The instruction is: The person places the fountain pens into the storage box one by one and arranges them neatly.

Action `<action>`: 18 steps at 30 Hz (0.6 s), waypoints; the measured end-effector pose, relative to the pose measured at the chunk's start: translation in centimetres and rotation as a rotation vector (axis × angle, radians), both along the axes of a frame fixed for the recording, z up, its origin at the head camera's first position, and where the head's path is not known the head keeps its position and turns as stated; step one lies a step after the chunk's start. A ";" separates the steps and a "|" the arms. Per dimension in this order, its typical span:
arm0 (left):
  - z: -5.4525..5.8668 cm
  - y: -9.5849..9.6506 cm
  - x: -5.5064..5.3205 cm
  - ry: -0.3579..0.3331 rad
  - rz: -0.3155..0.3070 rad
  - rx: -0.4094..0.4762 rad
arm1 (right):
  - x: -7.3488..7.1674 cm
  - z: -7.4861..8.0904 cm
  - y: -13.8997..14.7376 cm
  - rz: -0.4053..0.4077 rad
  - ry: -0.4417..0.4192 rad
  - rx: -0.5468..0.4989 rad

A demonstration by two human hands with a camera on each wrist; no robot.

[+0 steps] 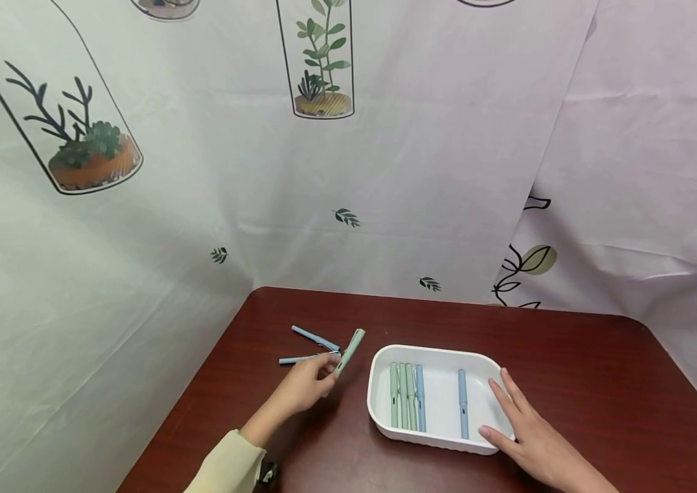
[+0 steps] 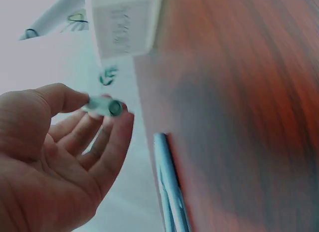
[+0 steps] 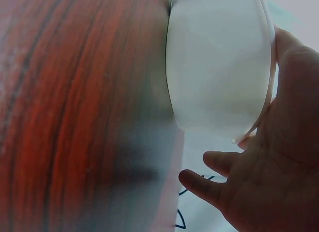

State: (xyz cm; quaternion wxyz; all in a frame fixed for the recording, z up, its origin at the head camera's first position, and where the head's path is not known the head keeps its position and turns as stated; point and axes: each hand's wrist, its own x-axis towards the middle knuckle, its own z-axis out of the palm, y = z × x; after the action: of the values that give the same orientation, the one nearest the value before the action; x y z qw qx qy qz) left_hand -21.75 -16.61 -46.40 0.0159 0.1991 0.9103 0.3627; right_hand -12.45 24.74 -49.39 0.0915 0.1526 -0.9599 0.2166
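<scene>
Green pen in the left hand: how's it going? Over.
Left hand grips green pen, short of white tray. Right hand at tray's right end. Two blue pens beside left hand, not between pen and tray.

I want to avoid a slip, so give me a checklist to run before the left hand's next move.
1. Green pen pinched by the left hand: ok.
2. Right hand at the right end of the white tray: ok.
3. Right hand bracing the tray firmly: cannot tell, pressure doesn't show.
4. Bare floor in the tray, right of the left-hand row of pens: ok.
5. Table free of loose pens: not ok, two blue pens lie there.
</scene>
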 end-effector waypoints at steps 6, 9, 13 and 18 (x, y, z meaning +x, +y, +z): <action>1.2 1.4 0.8 -0.089 -0.073 0.187 | 0.0 0.1 0.0 0.001 -0.010 -0.005; 1.7 2.3 1.2 -0.149 -0.099 0.260 | 0.1 0.2 0.0 -0.001 -0.008 -0.008; 2.1 3.6 1.8 -0.194 -0.120 0.310 | 0.0 0.1 0.0 -0.003 -0.022 -0.013; 2.5 5.0 2.4 -0.159 -0.137 0.292 | 0.0 0.0 0.0 -0.003 -0.022 -0.017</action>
State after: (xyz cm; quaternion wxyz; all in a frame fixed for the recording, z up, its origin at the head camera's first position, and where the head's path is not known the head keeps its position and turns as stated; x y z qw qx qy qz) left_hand -19.32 -11.61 -43.86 0.0835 0.2314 0.8282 0.5036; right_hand -12.50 24.75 -49.41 0.0826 0.1482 -0.9591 0.2264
